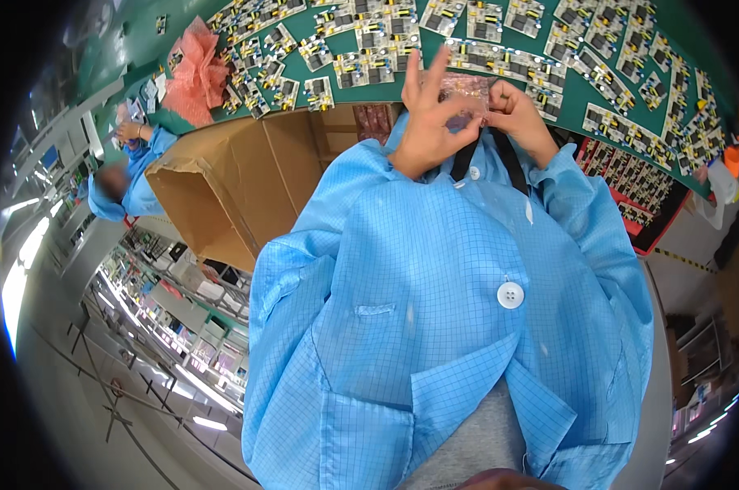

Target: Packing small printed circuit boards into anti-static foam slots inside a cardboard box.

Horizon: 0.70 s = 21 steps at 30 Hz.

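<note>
In front of my chest, at the near edge of the green table, I hold a pink see-through bubble bag (466,84) with both hands. My left hand (428,124) pinches its near edge between thumb and forefinger, while the other fingers stretch up and apart. My right hand (523,122) has its fingers curled and closed on the bag's right side. Whatever lies inside the bag is too small to make out. Just beyond my hands, rows of small circuit boards (500,59) with black, yellow and blue parts lie on the table.
At the left stands an open cardboard box (284,155), and more pink bags (373,122) lie beside it. Crumpled pink bubble bags (196,75) are heaped on the table's left. A red tray (661,227) of boards sits below the right edge. Farther left, another person's blue sleeve (145,192) shows.
</note>
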Motion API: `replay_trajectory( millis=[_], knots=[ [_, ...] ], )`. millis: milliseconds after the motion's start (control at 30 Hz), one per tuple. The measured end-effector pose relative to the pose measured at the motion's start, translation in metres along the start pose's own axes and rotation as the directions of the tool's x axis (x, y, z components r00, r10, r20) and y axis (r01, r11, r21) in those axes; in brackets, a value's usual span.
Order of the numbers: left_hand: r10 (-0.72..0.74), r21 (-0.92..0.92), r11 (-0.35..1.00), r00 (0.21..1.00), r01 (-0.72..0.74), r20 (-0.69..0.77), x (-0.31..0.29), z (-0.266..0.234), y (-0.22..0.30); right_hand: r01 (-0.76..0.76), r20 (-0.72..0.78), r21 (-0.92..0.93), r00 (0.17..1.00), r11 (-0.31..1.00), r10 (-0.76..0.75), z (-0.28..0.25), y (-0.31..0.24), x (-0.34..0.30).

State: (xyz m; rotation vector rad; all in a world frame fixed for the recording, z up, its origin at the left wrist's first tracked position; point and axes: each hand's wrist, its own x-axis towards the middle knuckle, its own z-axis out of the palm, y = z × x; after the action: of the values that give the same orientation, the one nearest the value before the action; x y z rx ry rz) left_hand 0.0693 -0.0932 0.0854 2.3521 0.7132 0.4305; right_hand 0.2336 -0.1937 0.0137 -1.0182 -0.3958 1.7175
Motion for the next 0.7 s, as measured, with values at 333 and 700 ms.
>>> replay_trajectory(
  millis=[333, 700],
  knots=[
    [-0.619, -0.786, 0.213, 0.703, 0.580, 0.350, -0.037, 0.006, -0.033, -0.055, 0.069, -0.011, 0.996, 0.998, 0.056, 0.018, 0.004, 0.011],
    [-0.695, -0.930, -0.278, 0.619, 0.239, 0.366, -0.037, 0.012, -0.032, 0.125, -0.353, -0.075, 0.925, 0.989, -0.144, 0.026, -0.002, 0.026]
  ],
)
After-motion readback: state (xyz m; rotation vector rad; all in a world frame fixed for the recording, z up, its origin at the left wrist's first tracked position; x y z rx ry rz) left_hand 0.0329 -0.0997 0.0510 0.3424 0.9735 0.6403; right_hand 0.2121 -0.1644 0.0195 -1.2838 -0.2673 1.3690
